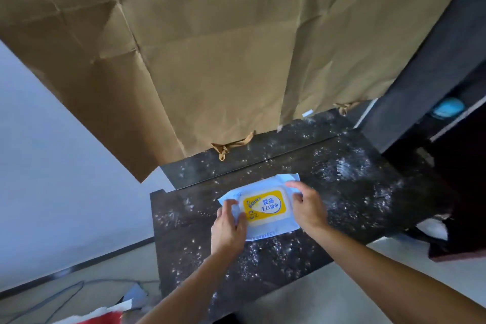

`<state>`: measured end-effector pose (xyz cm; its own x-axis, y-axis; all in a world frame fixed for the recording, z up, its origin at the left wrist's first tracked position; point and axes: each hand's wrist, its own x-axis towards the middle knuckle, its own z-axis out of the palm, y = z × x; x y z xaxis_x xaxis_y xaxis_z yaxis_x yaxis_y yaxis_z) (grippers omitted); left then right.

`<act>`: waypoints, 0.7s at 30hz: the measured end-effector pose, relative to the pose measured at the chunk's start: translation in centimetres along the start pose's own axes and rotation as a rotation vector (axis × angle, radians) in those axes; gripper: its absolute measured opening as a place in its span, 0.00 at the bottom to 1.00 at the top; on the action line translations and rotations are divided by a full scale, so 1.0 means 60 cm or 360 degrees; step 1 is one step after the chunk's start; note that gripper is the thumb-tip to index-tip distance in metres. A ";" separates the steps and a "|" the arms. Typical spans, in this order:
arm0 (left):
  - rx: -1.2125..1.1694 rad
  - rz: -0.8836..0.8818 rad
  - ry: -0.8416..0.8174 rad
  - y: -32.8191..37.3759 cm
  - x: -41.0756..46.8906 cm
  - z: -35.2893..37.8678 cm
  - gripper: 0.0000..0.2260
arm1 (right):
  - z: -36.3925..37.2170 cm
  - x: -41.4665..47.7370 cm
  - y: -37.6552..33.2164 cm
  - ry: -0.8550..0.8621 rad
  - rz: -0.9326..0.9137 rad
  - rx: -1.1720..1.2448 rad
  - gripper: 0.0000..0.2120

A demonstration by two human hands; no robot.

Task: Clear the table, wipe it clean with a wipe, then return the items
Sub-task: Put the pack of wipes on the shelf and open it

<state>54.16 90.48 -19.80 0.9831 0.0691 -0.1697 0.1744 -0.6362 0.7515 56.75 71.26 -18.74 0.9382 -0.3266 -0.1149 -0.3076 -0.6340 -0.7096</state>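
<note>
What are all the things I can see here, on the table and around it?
wipes pack: one, pale blue with a yellow lid, flat on the middle of the table.
table: one, dark, flecked with white specks, under the hands.
paper sheet: one, brown, creased, hanging behind the table.
cabinet: one, dark, right of the table.
blue object: one, on a cabinet shelf; too blurred to identify.
left hand: one, grips the pack's left end.
right hand: one, holds the pack's right end.

On your wipe pack [273, 230]: "手口湿巾" on the yellow lid [264, 208], "PERFECT" along the near edge.
</note>
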 end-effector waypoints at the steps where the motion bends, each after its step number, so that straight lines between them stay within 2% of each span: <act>1: 0.0015 0.0042 0.0003 0.025 -0.011 0.019 0.10 | -0.029 -0.003 0.021 0.0021 0.0013 0.0026 0.17; 6: 0.0045 0.0252 0.0020 0.154 -0.075 0.124 0.10 | -0.186 -0.030 0.125 0.0115 0.0009 -0.0032 0.11; 12: 0.0030 0.0511 -0.0051 0.307 -0.139 0.251 0.11 | -0.364 -0.046 0.252 0.0300 0.0041 -0.0028 0.09; 21: 0.0008 0.0845 -0.0205 0.530 -0.120 0.371 0.11 | -0.578 0.021 0.340 0.0614 0.0193 0.0047 0.07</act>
<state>51.41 52.66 -8.84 0.9211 -0.3569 0.1553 -0.3445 -0.5618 0.7521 46.18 33.63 -9.26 0.7650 -0.6405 0.0665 -0.4024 -0.5560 -0.7273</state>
